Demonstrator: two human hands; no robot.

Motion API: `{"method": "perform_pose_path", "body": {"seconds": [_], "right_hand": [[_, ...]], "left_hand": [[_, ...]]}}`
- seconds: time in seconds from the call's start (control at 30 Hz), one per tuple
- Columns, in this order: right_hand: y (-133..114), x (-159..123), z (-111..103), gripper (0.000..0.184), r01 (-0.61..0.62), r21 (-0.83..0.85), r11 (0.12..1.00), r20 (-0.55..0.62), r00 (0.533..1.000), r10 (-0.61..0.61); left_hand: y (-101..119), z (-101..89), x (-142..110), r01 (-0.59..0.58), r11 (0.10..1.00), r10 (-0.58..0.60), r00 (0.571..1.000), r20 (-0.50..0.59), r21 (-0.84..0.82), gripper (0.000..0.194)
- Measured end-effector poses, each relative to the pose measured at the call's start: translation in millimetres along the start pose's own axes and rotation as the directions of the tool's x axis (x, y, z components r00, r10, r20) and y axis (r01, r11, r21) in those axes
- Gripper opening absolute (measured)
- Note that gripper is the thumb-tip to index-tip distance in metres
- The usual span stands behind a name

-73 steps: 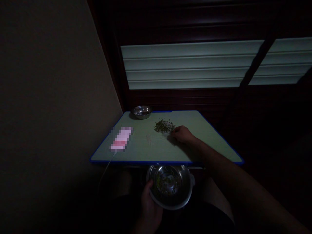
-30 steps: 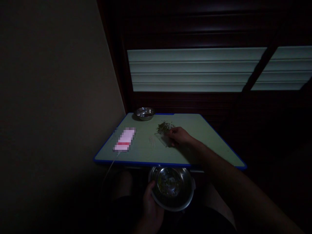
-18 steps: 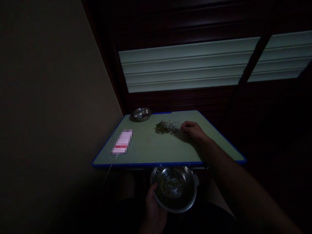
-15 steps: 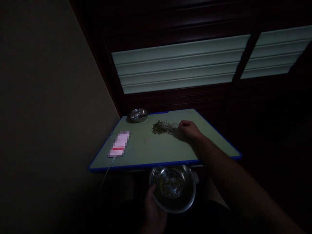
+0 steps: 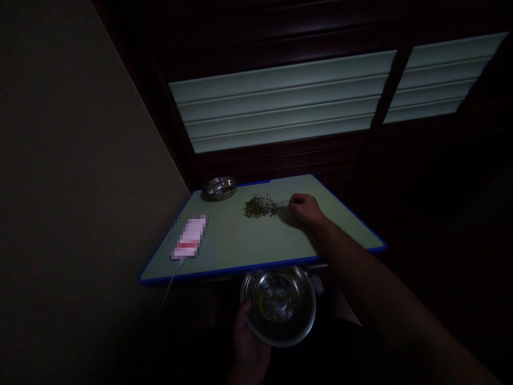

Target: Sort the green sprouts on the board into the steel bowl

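My left hand [image 5: 250, 342] grips the near-left rim of a steel bowl [image 5: 300, 323], thumb over the edge. The bowl is tilted toward me just below the table's front edge, with greenish bits and some shine on its bottom. Above the table, my right hand [image 5: 304, 207] is closed around a thin, pale spoon-like utensil [image 5: 284, 203], whose shape is hard to make out in the dim light. Its far end touches the right side of a loose pile of small green and dark grains [image 5: 258, 207], which look like beans or seeds.
The pale green tabletop [image 5: 216, 246] has a blue rim. A smaller steel bowl [image 5: 219, 189] stands at its back left corner. A blurred-out phone [image 5: 190, 237] with a white cable [image 5: 170, 286] lies at the left. Behind rises a dark slatted door [image 5: 280, 101]; a wall [image 5: 80, 160] is at left.
The whole view has shifted a little to the left. Against the table, my right hand and the utensil have moved slightly at the pile's right side. My left hand still holds the bowl.
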State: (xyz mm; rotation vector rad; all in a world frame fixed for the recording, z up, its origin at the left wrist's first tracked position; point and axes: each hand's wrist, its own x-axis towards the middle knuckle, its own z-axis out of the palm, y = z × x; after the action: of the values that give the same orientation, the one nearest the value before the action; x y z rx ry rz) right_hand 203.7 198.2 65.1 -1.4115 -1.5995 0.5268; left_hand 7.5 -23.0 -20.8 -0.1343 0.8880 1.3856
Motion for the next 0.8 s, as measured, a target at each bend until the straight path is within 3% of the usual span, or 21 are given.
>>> {"method": "perform_pose_path", "body": {"seconds": [0.23,0.4,0.6,0.8], "right_hand": [[3.2,1.0,-0.5,0.012,0.014,-0.084,0.996,-0.029,0.999,-0.017],[0.0,-0.7,0.6,0.01,0.004,0.001,1.0,0.037,0.999,-0.004],[0.6,-1.0,0.1,0.011,0.022,-0.017,1.0,-0.045,0.999,-0.023],[1.7,-1.1,0.4,0.011,0.044,-0.056,0.997,0.009,0.999,-0.044]], "left_hand": [[0.6,2.2,-1.3,0.014,1.0,-0.014,1.0,-0.019,0.004,0.028],[0.9,1.2,-1.4,0.027,1.0,-0.027,1.0,-0.012,-0.002,0.027],[1.5,1.8,-0.8,0.042,0.999,-0.042,0.999,-0.009,-0.03,0.026],[1.8,4.3,-2.6,0.046,0.998,-0.046,0.999,-0.005,-0.038,0.024]]}}
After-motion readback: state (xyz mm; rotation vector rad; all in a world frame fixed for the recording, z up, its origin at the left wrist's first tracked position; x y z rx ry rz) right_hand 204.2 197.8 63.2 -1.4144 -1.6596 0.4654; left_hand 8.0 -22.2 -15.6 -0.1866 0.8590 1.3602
